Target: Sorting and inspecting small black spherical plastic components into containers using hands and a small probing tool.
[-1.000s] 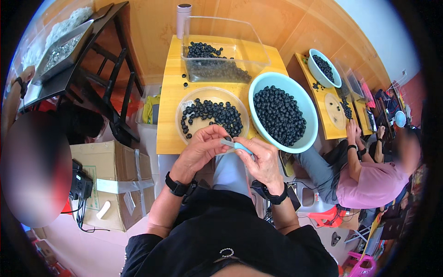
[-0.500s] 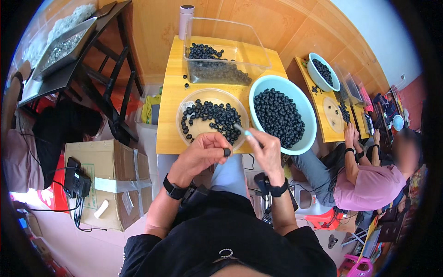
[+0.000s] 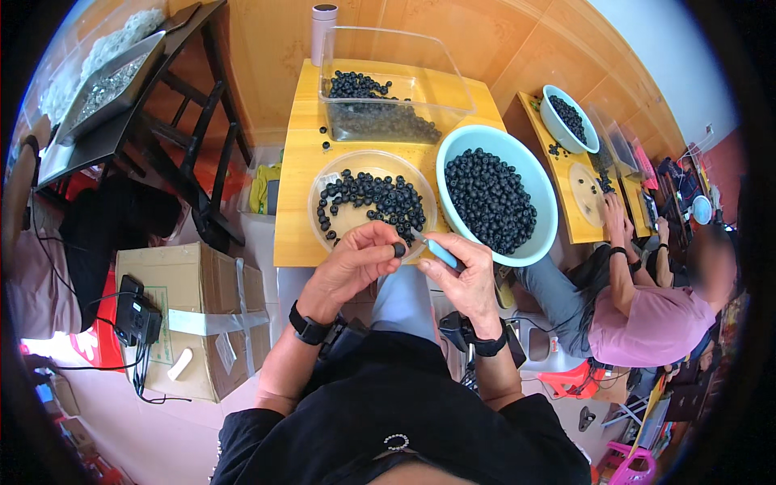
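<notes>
My left hand (image 3: 353,265) pinches one small black round piece (image 3: 398,250) between thumb and fingertips at the near edge of the yellow table (image 3: 295,210). My right hand (image 3: 463,277) grips a light blue tool (image 3: 436,251) whose tip points at that piece. Just beyond the hands stands a clear shallow dish (image 3: 333,174) with several black pieces. To its right is a pale blue bowl (image 3: 541,239) full of the same black pieces.
A clear plastic box (image 3: 453,85) with more black pieces and a grey cylinder (image 3: 322,28) stand at the table's far side. A taped cardboard box (image 3: 194,311) sits on the floor at left. Another person (image 3: 647,315) works at a second yellow table (image 3: 570,202) on the right.
Both hands dipped toward the dish and came back to the table's near edge. The left hand now holds a single black piece, with the tool tip against it.
</notes>
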Demonstrator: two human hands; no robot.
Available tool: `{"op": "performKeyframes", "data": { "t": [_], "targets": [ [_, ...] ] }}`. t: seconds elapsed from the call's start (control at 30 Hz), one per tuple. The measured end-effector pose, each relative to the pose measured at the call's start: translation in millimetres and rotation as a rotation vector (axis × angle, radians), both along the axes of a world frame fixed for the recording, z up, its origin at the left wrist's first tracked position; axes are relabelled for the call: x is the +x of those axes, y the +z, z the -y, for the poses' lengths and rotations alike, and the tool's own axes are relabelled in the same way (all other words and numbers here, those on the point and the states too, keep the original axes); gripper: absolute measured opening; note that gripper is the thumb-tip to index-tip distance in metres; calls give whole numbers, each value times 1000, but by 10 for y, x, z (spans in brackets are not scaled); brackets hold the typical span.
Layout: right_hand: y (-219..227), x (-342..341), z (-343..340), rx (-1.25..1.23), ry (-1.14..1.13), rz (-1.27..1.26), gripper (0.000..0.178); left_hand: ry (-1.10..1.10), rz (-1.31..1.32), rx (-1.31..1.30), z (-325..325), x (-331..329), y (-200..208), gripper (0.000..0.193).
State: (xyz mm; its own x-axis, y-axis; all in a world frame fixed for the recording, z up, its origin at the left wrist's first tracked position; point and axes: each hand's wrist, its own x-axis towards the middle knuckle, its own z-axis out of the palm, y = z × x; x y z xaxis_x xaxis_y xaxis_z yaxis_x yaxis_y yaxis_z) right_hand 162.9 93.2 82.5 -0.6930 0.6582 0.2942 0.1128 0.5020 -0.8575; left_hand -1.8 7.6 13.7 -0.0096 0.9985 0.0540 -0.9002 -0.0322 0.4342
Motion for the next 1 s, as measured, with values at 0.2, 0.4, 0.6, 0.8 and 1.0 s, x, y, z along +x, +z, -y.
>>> {"op": "performKeyframes", "data": {
  "t": [0.2,0.4,0.6,0.8,1.0],
  "targets": [
    [-60,-92,31,-77,87,-6,21,-10,-96,-30,-8,35,43,17],
    [-166,-69,52,-382,78,-1,12,-66,-178,-77,29,46,15,20],
    [-87,-26,61,-231,134,38,19,-78,-205,-66,6,6,-154,21],
    [-253,136,-429,-138,-90,76,23,84,-523,-268,-43,106,-10,22],
    [-110,277,-1033,-250,-471,-288,28,227,-607,-376,66,-45,-156,15]
  ]
}}
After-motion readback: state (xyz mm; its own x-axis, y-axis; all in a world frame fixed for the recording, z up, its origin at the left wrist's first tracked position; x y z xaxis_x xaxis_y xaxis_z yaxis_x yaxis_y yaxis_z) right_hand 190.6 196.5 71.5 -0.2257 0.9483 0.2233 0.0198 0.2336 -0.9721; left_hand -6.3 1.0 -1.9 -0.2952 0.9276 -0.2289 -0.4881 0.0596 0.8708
